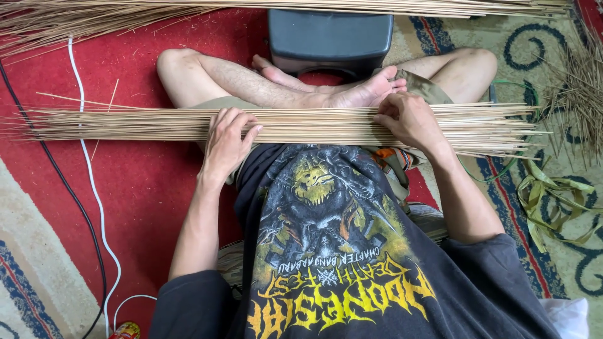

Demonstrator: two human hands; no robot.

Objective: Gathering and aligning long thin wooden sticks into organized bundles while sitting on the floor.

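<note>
A long flat bundle of thin tan palm-leaf sticks [314, 124] lies across the seated person's lap. The left hand [227, 141] rests spread on it; the right hand [409, 119] curls over its top. A dark plastic stool [330, 34] stands beyond, on red patterned carpet [144, 182].

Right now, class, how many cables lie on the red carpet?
2. A white cable runs from the far stick pile down the carpet's left side, passing under the stick bundle. A black cable runs beside it, further left. Others may be hidden.
</note>
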